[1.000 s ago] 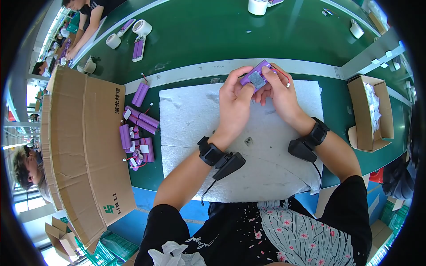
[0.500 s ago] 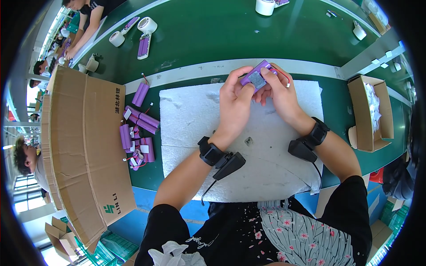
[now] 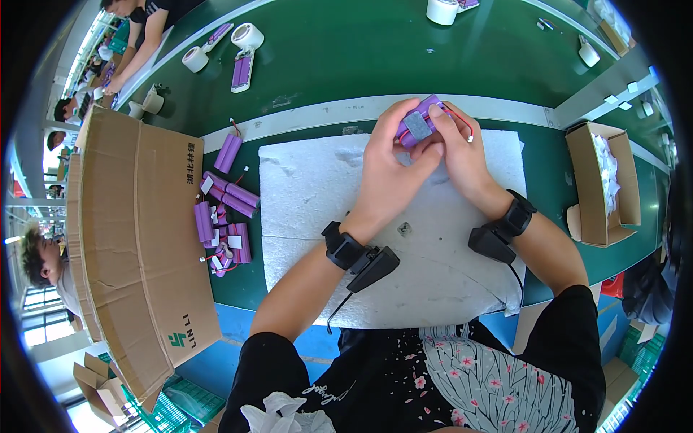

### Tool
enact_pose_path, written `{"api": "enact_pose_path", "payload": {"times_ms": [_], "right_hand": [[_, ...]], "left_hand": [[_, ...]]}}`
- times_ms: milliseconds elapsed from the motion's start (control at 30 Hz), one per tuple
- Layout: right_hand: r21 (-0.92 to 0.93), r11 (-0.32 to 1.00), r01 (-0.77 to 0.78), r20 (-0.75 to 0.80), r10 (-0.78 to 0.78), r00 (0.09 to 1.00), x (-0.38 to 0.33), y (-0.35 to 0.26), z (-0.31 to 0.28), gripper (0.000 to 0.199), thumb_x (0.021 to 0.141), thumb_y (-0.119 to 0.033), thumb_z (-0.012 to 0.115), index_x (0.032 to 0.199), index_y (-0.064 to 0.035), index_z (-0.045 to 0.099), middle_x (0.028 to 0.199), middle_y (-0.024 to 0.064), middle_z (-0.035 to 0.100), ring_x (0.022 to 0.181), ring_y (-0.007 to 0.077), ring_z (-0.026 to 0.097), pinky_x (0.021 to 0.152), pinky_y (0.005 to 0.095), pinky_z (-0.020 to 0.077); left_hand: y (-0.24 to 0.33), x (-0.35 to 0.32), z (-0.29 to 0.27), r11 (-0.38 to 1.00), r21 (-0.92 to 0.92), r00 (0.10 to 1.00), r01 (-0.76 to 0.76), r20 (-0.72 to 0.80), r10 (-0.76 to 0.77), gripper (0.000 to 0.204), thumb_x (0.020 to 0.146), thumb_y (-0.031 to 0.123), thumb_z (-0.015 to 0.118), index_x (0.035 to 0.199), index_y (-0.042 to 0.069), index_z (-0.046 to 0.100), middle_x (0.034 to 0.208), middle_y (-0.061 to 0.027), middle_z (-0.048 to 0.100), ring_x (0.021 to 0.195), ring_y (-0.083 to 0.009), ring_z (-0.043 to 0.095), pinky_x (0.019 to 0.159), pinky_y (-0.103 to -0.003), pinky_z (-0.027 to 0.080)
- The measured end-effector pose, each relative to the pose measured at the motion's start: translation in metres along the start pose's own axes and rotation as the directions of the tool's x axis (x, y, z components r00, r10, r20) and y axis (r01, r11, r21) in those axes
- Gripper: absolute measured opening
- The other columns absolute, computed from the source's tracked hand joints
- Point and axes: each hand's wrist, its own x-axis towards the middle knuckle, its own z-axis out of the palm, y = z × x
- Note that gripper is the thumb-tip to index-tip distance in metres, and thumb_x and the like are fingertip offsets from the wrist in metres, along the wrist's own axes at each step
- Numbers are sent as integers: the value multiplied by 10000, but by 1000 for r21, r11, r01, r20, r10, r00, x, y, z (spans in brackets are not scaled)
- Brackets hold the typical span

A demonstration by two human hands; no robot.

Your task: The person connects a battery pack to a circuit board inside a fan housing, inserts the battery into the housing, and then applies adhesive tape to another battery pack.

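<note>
In L hand (image 3: 388,172), R hand (image 3: 465,155): batt pk (image 3: 416,127)

Between the large brown cardboard carton (image 3: 166,231) at left and the rectangular white foam sheet (image 3: 447,281), purple cylindrical battery packs (image 3: 232,196) are laid; right of the sheet, a small open brown cardboard box (image 3: 593,224) is placed.

1. We see dark characters (image 3: 191,163) running sideways on a large cardboard box (image 3: 112,209).
2. Near its lower edge, we spot a green logo (image 3: 177,340) beside dark capital lettering (image 3: 186,321).
3. White script (image 3: 328,388), we note, crosses the wearer's black shirt (image 3: 369,361).
</note>
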Motion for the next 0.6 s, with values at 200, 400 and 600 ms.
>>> {"api": "enact_pose_path", "payload": {"times_ms": [200, 400, 600], "right_hand": [[72, 997, -30, 44, 27, 999, -5, -8, 1, 336, 906, -325, 537, 932, 4, 601, 762, 62, 615, 600, 122, 567, 457, 253, 455], [74, 996, -55, 68, 50, 996, -5, -9, -1, 345, 900, -338, 543, 930, 2, 596, 753, 60, 609, 591, 119, 563, 447, 242, 443], [18, 999, -43, 121, 40, 992, -5, -6, -4, 343, 905, -341, 526, 983, -11, 577, 768, 50, 605, 614, 110, 566, 462, 235, 442]], "left_hand": [[-5, 0, -4, 1000, -25, 1000, 0, 18, 1, 508, 747, -42, 661, 1227, 27, 512, 1225, -109, 508, 898, -164, 600, 615, -227, 526], [0, 0, -4, 995, -82, 998, 49, 43, -46, 483, 764, -42, 655, 1227, 17, 532, 1217, -115, 512, 892, -149, 595, 563, -225, 529], [4, -1, -5, 984, -156, 996, 85, 47, -78, 471, 770, -39, 656, 1223, 9, 537, 1222, -120, 509, 911, -154, 594, 584, -231, 533]]}}
